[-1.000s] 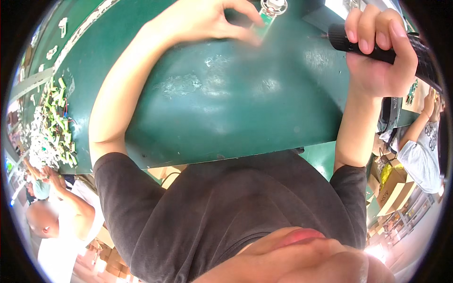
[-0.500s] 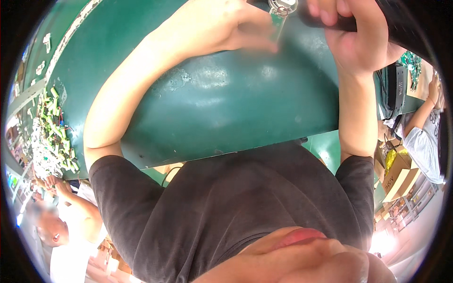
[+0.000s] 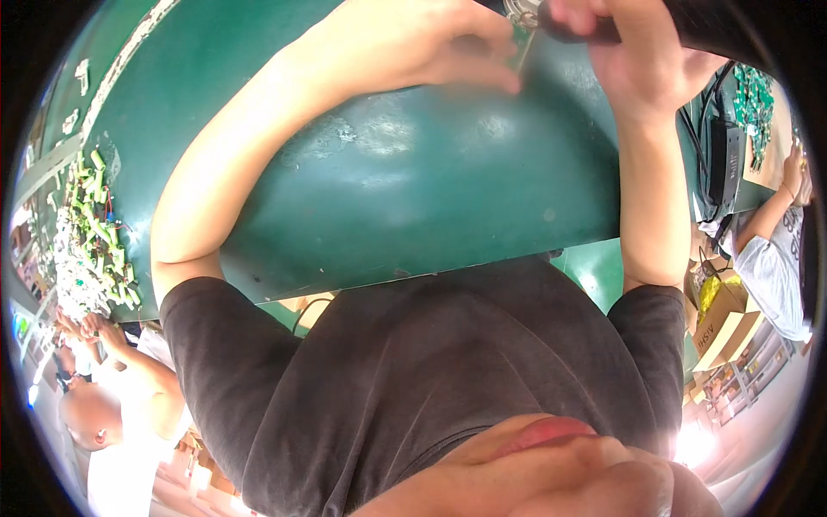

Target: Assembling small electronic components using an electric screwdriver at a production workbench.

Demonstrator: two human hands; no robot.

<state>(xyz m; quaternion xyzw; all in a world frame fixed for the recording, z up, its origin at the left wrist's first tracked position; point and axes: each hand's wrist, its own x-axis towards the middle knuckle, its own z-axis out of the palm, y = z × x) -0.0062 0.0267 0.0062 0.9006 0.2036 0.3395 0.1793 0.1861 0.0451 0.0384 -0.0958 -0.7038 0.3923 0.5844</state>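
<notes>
At the top edge, my left hand [image 3: 452, 47] is closed on a small green board [image 3: 524, 47] that has a round, clear and metallic-looking part [image 3: 522, 10] at its far end. Motion smears the fingertips and the board. Just right of it, the curled fingers of my right hand [image 3: 646, 65] are closed round a dark, smooth, rounded thing [image 3: 560, 33], whose kind I cannot make out. Its end comes close to the round part; whether they touch is hidden. Both hands are above the green tabletop [image 3: 413, 189].
A pile of green and white small parts [image 3: 95, 241] lies at the table's left edge. To the right are a black box with cables [image 3: 725, 164], green circuit boards [image 3: 754, 112] and a cardboard box [image 3: 728, 327]. One person [image 3: 129, 396] works at left, another [image 3: 771, 258] at right.
My left hand and the small board have shifted slightly right. My right hand has moved a little left and up, and the round part now shows less.
</notes>
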